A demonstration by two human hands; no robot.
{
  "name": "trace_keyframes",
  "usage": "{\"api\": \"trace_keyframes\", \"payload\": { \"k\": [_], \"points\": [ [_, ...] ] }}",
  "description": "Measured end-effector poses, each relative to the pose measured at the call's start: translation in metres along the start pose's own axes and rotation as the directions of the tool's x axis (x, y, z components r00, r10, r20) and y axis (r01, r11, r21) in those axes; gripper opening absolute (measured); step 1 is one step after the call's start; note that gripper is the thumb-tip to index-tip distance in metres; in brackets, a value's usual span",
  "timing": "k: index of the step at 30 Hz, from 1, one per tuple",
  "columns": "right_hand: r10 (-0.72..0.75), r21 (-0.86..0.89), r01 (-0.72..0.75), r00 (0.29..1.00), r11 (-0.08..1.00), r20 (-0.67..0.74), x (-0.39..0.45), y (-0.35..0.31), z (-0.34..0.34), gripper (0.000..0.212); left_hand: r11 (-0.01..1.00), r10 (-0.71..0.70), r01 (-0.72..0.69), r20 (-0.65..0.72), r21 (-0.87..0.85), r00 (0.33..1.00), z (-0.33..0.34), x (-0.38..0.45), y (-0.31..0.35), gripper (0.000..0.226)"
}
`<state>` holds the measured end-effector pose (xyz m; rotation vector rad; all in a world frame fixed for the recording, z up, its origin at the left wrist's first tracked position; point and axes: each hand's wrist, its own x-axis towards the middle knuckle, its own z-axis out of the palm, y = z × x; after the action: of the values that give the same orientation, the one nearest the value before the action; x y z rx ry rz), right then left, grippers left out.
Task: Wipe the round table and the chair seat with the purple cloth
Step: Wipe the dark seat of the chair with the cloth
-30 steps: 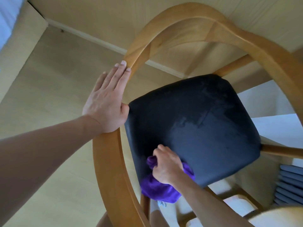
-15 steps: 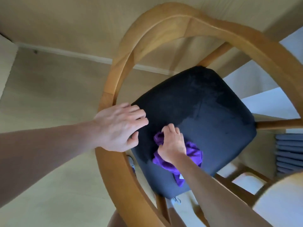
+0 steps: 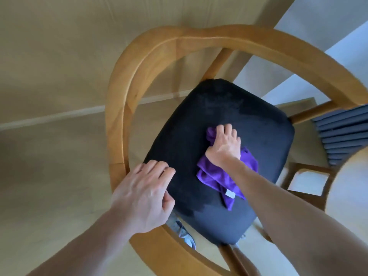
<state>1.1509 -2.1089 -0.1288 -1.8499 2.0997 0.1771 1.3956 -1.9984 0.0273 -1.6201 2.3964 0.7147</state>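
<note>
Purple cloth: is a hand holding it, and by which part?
The right hand grips the purple cloth by its bunched far end; the left hand holds nothing.

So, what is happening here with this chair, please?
A person is wiping the dark chair seat with a purple cloth. The right hand presses the bunched cloth onto the middle of the seat, fingers curled over it. The left hand rests on the seat's left edge, beside the curved wooden armrest, apparently steadying the chair. A pale table edge shows at the right.
</note>
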Motion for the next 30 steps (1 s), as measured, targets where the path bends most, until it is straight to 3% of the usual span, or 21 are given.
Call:
{"api": "trace_keyframes", "payload": {
  "k": [4,7,10,12,15,18,21,23,25,28,30],
  "points": [
    [-0.236,-0.026,0.248,0.946,0.969,0.222,-0.076,0.005,0.018,0.051,0.999,-0.013,0.011,0.07,0.03,0.997,-0.008,0.0,0.004,0.049],
    [-0.302,0.107,0.283,0.895,0.953,0.329,-0.104,0.023,0.013,0.039,0.999,-0.015,0.012,0.079,0.05,0.997,-0.009,0.001,0.004,0.053],
    [-0.177,0.309,0.145,0.981,0.94,0.076,-0.081,0.041,-0.001,0.036,0.999,-0.028,0.026,0.041,0.041,0.999,-0.005,0.001,0.003,0.055],
    [-0.025,0.351,0.066,0.992,0.934,-0.12,-0.045,0.052,-0.012,0.044,0.999,-0.037,0.037,0.012,0.039,0.999,-0.004,0.002,0.003,0.054],
    [0.123,0.269,-0.104,0.991,0.958,-0.056,0.006,0.048,-0.016,0.057,0.997,-0.052,0.05,0.021,0.057,0.998,-0.005,0.001,0.006,0.055],
    [0.143,0.175,-0.14,0.99,0.974,0.001,0.002,0.024,0.002,0.049,0.992,-0.045,0.037,0.073,0.117,0.996,-0.004,0.004,0.005,0.061],
    [-0.132,0.089,0.122,0.984,0.988,0.118,-0.064,0.012,0.028,0.048,0.986,-0.066,0.05,0.102,0.159,0.993,-0.006,0.005,0.007,0.064],
    [-0.329,0.048,0.329,0.905,0.943,0.27,-0.106,0.02,0.034,0.05,0.983,-0.083,0.062,0.114,0.17,0.99,-0.008,0.005,0.009,0.065],
    [-0.393,0.073,0.394,0.849,0.916,0.353,-0.118,0.037,0.028,0.044,0.981,-0.087,0.065,0.113,0.18,0.99,-0.008,0.005,0.01,0.066],
    [-0.313,0.222,0.272,0.933,0.936,0.179,-0.086,0.055,0.002,0.034,0.977,-0.12,0.094,0.125,0.193,0.985,-0.013,0.005,0.014,0.067],
    [-0.132,0.36,0.131,0.991,0.924,-0.022,-0.035,0.063,-0.02,0.031,0.977,-0.134,0.11,0.122,0.182,0.984,-0.014,0.004,0.016,0.067]
  ]
}}
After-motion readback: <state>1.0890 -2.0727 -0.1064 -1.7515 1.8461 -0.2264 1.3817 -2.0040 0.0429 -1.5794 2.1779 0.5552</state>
